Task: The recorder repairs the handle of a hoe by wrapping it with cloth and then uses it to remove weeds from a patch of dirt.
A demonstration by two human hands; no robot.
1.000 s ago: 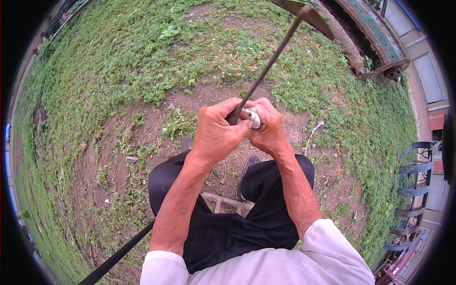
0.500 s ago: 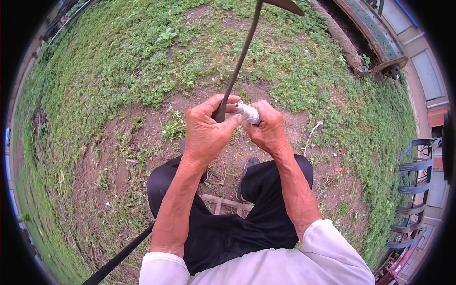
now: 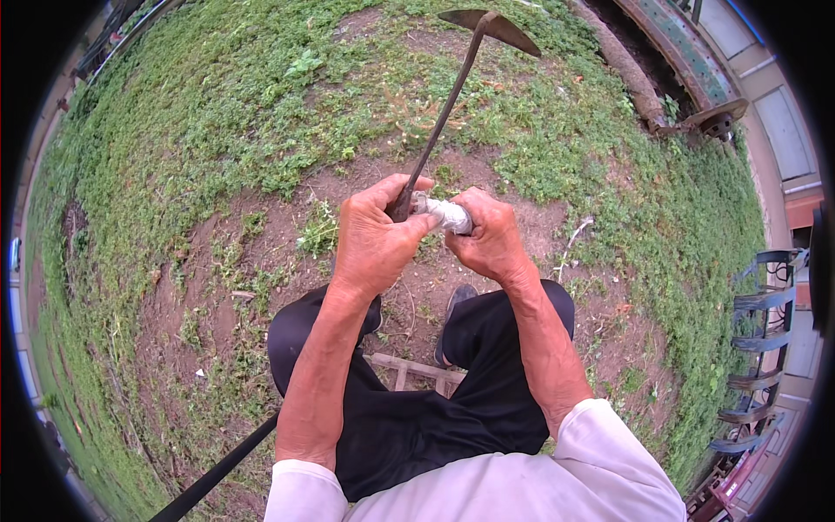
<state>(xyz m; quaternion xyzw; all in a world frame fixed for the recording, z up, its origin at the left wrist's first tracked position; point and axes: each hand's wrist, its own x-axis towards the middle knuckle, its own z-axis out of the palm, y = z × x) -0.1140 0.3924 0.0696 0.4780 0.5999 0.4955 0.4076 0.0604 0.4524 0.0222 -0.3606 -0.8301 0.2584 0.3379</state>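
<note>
A rusty metal hoe [image 3: 449,109] slants up from my hands, its pointed, two-winged blade at the far end of a long thin shank. My left hand [image 3: 376,228] is closed around the thick lower end of the shank. In my right hand [image 3: 490,228] is a short handle wrapped in white material [image 3: 449,216], gripped between thumb and curled fingers. The left fingertips touch the wrapped tip, which lies right beside the shank's lower end. Whether the two pieces are joined there is hidden by my fingers.
A low wooden stool frame [image 3: 417,369] shows between my legs. Bare soil [image 3: 217,287] and low green weeds [image 3: 235,104] surround my feet. A rusty metal beam [image 3: 687,61] lies at the far right, with a curved slatted blue frame [image 3: 761,344] nearer. A black pole [image 3: 217,465] slants at lower left.
The hoe has tipped toward me, so its whole blade is now in view. The wrapped tip has shifted slightly left, closer against the shank's end. Both hands keep their grip.
</note>
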